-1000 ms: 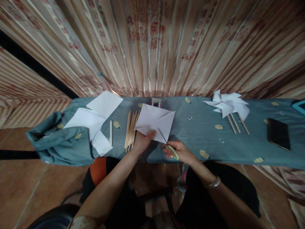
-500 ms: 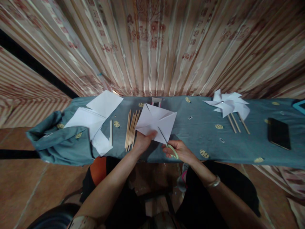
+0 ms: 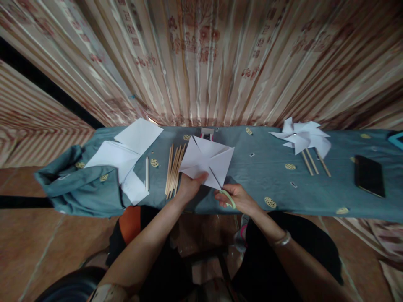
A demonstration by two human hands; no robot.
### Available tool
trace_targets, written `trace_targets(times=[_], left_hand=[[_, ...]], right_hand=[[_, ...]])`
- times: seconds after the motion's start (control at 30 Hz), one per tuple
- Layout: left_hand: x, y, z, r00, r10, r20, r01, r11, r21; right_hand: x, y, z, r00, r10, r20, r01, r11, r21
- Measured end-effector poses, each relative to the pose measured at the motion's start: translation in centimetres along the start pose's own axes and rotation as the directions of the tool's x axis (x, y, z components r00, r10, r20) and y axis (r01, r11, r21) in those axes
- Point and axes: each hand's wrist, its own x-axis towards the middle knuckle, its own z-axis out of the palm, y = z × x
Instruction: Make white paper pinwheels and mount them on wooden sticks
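Note:
My left hand (image 3: 189, 186) grips a square sheet of white paper (image 3: 206, 155) by its near edge, thumb on top and fingers underneath. Slits run inward from the sheet's corners. In my right hand (image 3: 234, 197) are scissors with pale green handles (image 3: 229, 199). Their dark blades lie at the slit in the near right corner of the paper. Just left of the sheet, a bundle of thin wooden sticks (image 3: 174, 172) rests on the cloth.
A teal cloth (image 3: 252, 180) covers the narrow table. Left are white paper sheets (image 3: 138, 138) and a white pen (image 3: 147, 174). At right lie paper pinwheels (image 3: 297, 136) on sticks and a black phone (image 3: 369, 176). A small box (image 3: 207, 133) sits behind the held paper.
Almost nothing differs. Both hands, the paper and the scissors keep nearly the same place, with only a slight shift of the whole view.

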Motion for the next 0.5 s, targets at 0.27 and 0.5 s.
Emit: trace_targets(times=[0.27,0.5], left_hand=[[-0.12,-0.58,0.03,0.999,-0.009,0.044,0.011,0.999,-0.032],[-0.02,-0.77,0.02,0.999,-0.021,0.042,0.022,0.999,-0.031]], right_hand=[[0.02,0.11,-0.19,1.0,-0.024,-0.005,0.023,0.998,-0.061],[0.01,0.11,-0.09,1.0,-0.029,-0.009,0.028,0.998,-0.061]])
